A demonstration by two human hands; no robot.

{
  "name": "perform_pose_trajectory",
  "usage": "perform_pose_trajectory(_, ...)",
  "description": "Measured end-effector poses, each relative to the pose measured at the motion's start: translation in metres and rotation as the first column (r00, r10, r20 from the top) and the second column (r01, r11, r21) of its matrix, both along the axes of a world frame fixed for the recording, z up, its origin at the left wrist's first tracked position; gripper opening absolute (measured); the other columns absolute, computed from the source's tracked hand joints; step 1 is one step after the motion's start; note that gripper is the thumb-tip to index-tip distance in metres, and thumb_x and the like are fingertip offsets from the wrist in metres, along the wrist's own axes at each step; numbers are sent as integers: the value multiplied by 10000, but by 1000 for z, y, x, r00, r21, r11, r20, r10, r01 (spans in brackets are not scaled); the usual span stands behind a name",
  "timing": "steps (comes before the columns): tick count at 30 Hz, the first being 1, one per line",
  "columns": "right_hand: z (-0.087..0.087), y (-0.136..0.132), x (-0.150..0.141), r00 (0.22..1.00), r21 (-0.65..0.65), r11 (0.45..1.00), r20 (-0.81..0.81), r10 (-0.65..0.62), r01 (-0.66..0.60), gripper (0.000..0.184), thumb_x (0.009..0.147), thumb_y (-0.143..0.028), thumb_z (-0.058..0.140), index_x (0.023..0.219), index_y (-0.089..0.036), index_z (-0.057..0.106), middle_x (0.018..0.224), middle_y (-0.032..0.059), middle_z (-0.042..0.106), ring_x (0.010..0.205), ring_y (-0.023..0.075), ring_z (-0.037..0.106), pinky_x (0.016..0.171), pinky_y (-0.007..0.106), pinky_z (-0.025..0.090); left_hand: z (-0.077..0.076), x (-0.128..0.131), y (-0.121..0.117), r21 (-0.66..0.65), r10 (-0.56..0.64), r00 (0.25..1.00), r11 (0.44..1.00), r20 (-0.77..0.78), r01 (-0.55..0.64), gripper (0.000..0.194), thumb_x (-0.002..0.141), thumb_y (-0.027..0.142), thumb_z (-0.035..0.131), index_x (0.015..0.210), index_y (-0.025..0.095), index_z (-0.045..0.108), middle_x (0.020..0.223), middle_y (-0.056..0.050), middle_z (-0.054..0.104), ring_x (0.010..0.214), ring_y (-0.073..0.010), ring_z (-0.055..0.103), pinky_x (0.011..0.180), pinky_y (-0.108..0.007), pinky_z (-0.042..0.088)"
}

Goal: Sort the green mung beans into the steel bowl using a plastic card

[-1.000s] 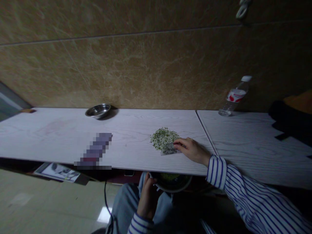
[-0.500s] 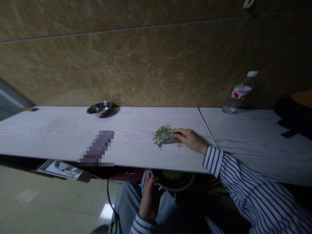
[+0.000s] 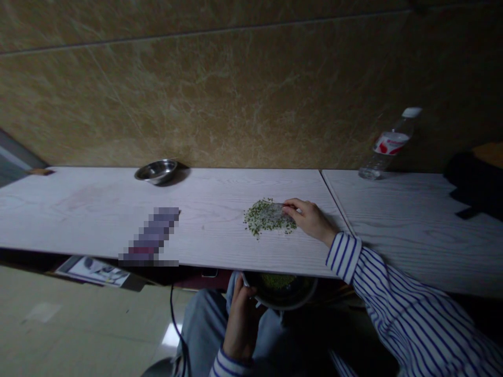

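Small green beans, like mung beans (image 3: 255, 219), lie scattered in a patch on the pale wooden tabletop (image 3: 220, 238). Over the patch, my right hand (image 3: 308, 217) pinches the right end of a thin grey see-through sheet (image 3: 272, 210); its exact kind is unclear. Below the table's front edge, my left hand (image 3: 241, 314) is closed on the left side of a dark bowl with a pale rim (image 3: 298, 305). More green beans show inside that bowl, held above my lap. The table edge hides its far side.
A steel bowl (image 3: 157, 173) stands near the wall at the left. A blurred purple packet-like item (image 3: 153, 235) lies at the front left. To the right are a clear bottle (image 3: 387, 146) and a dark item (image 3: 475, 183). A cable (image 3: 173, 314) hangs below.
My right hand has shifted the grey sheet slightly up and away from me, uncovering beans along the near side. My left hand stays on the bowl. The whole view has shifted a little.
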State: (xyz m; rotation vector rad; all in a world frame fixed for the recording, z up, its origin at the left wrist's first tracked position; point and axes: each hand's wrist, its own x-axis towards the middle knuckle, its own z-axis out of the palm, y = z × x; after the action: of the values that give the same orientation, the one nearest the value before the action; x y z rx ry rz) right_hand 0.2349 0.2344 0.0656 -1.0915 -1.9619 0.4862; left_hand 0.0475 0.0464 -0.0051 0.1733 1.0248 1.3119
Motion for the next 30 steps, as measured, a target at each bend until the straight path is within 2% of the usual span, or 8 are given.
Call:
perform_pose_trajectory(5, 0, 1, 4, 996, 13, 997, -48, -73, 73, 201, 903, -332, 561, 952, -224, 723, 827, 61, 779, 782, 234, 734, 697, 331, 553, -1, 2, 0, -4, -12, 1000, 1000, -8, 12, 451, 733, 236, 622, 1177, 310, 614, 1181, -33, 682, 1000, -238, 616, 748, -338, 510)
perform_pose_trajectory(11, -2, 5, 4, 990, 31, 989, -1, -142, 142, 206, 899, -300, 566, 963, -209, 740, 869, 75, 790, 759, 237, 736, 705, 338, 546, -2, 4, 0, -35, -3, 1000, 999, -13, 3, 467, 710, 248, 636, 1173, 300, 609, 1155, -44, 686, 979, -239, 616, 750, -344, 506)
perform_pose_trajectory(16, -4, 6, -2, 993, 66, 993, 54, -101, 98, 207, 917, -278, 566, 983, -226, 755, 926, 62, 803, 803, 226, 745, 741, 328, 561, 1, 5, -1, -44, 8, 1000, 999, -10, -9, 510, 694, 255, 662, 1197, 314, 605, 1160, -30, 690, 952, -230, 627, 755, -343, 504)
perform_pose_trajectory(20, -3, 2, -5, 993, 97, 994, 96, -64, 54, 185, 923, -239, 584, 985, -219, 757, 942, 53, 807, 810, 200, 747, 781, 311, 563, 3, 5, -2, -18, -8, 1000, 1000, -22, 7, 454, 740, 261, 651, 1189, 303, 603, 1172, -31, 684, 963, -223, 630, 761, -336, 495)
perform_pose_trajectory(30, 2, -14, -7, 984, 90, 996, 176, -10, -6, 184, 924, -199, 603, 1021, -234, 756, 994, 40, 807, 872, 197, 752, 855, 338, 561, 7, 4, -4, -8, 29, 1000, 1000, -10, -29, 468, 739, 252, 645, 1202, 276, 581, 1178, -49, 678, 926, -222, 617, 745, -349, 499)
